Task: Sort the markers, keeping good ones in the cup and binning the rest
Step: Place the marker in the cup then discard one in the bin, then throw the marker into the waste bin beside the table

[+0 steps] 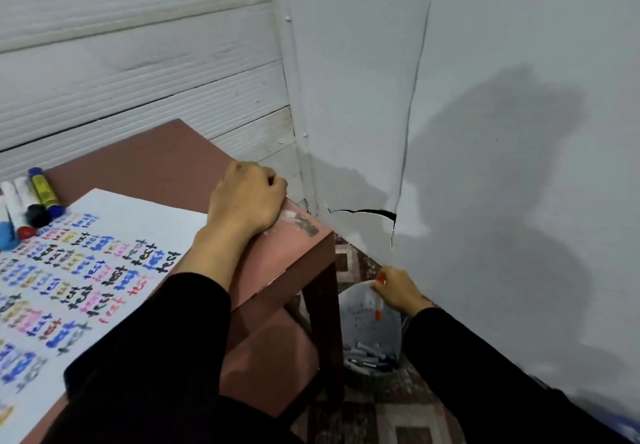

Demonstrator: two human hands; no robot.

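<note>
1. Reddish-brown paint covers the small wooden table (162,163), worn pale and scuffed at its near right corner; a lower shelf of the same colour shows beneath the top.
2. White paper (114,222) lies across the tabletop, filled with rows of the word "test" in black, blue, pink, red and yellowish ink.
3. At the far left edge a cluster of markers (31,201) lies on the table just beyond the paper (one with a yellow label and blue ends, others white-bodied with black, red and blue caps).
4. The left hand (247,197) rests on the table's right corner, fingers curled over the edge, holding nothing that can be seen; its black sleeve crosses the paper's lower corner.
5. The right hand (398,289) reaches down beside the table, fingers pinching an orange-capped marker (378,301) that hangs tip-down over the bin's mouth.
6. The bin (394,326) stands on the floor between the table leg and the wall, lined with a white bag; discarded pens or markers lie in its bottom, blurred.
7. The patterned floor covering (391,416) shows brown, dark and pale squares.
8. Ribbed white panels (138,62) form the wall behind the table; the pale wall (519,97) to the right has a long vertical seam, a torn crack low down near the corner, and a broad shadow falling across it.
9. No cup can be made out in this view.
</note>
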